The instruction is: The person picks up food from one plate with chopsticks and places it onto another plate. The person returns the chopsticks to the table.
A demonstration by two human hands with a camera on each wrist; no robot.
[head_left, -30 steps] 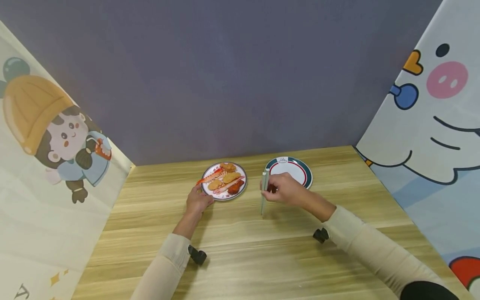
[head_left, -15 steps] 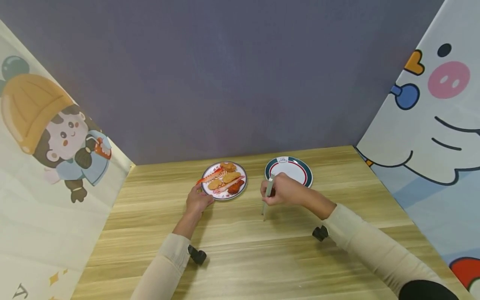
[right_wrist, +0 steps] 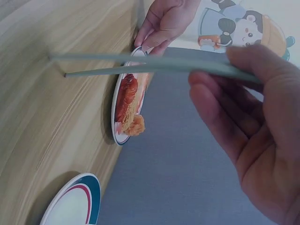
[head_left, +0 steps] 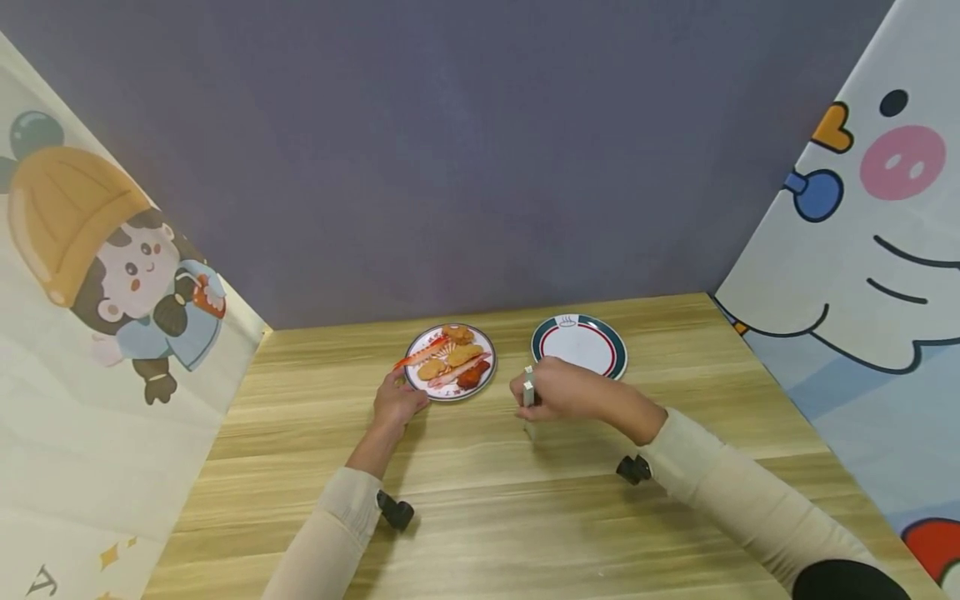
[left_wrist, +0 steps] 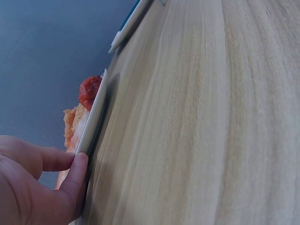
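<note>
My left hand (head_left: 397, 404) holds the near left rim of a round plate (head_left: 452, 394), thumb and finger at its edge in the left wrist view. On that plate lie golden fried pieces (head_left: 463, 354), long red-and-white pieces (head_left: 423, 352) and a glossy reddish-brown piece (head_left: 472, 375). In my right hand (head_left: 558, 389) is a pair of pale green chopsticks (right_wrist: 117, 71), pinched between thumb and fingers. Their tips point down toward the table and stand slightly apart, with nothing between them. Behind the right hand sits a white plate (head_left: 577, 346) with a green rim and red ring, bare on top.
Both plates stand near the back edge of a wood-grain table (head_left: 480, 517), against a grey-blue panel (head_left: 480, 167). Cartoon-printed panels flank it at left (head_left: 75, 467) and right (head_left: 795, 283). Small black devices (head_left: 395, 510) hang at both wrists.
My right hand has turned and shifted slightly left and down, so the chopsticks' upper ends now face the head camera. The left hand and both plates have stayed in place.
</note>
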